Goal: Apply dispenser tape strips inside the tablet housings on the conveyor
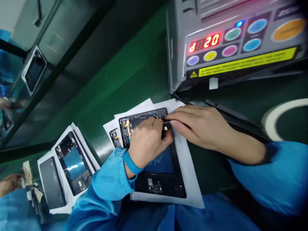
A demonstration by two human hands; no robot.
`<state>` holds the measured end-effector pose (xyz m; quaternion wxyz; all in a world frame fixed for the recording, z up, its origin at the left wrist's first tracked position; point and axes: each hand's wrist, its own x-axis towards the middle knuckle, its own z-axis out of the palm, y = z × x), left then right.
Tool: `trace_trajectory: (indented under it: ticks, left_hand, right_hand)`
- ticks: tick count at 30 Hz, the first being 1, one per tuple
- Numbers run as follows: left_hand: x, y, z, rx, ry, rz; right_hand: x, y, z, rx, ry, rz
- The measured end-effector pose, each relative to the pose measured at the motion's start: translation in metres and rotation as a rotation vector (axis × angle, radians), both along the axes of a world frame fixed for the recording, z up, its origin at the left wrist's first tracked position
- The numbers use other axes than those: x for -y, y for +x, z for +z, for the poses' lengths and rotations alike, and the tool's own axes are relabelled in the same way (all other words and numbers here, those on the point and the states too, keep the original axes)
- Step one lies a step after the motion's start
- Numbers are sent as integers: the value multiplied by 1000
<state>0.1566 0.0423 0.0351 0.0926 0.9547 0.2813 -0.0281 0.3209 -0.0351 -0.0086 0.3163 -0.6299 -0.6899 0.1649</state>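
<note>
An opened black tablet housing (179, 184) lies tilted on white sheets (192, 179) in front of me, with exposed parts inside. My left hand (148, 136), a blue band at its wrist, rests over the housing's upper part with its fingers curled in; what they hold is hidden. From the right, my right hand (199, 126) reaches to the housing's upper right corner, thumb and forefinger pressed together. A thin light sliver (166, 122) spans the gap between the two hands' fingertips. Just below it shows a small dark piece with a pale spot, too small to name.
A grey machine (179, 41) with a red display stands at the upper right. A tape roll (268, 123) and a dark flat bar (231, 112) lie at right. Another opened tablet (74, 163) and a dark panel (51, 183) lie at left, near another person's hand (9, 184).
</note>
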Motion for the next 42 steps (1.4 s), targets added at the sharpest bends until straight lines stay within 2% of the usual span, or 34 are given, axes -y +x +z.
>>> trace_trajectory:
  ticks: [6,12,16,24,32,42]
  left_hand:
    - [4,6,7,-68,11,19]
    - [5,0,6,-62,-26,20]
    - [2,-8,3,31,-80,-2]
    - [-3,-16,-13,396,-169,-19]
    - [-6,-17,-19,450,-235,-19]
    - [-6,-17,-19,412,-231,-27]
  right_hand:
    - [1,-1,1,66,25,31]
    - [7,-3,0,89,56,61]
    - [13,-1,1,91,82,112]
    - [15,1,7,137,83,149]
    - [18,5,7,181,66,186]
    - [17,3,5,251,73,207]
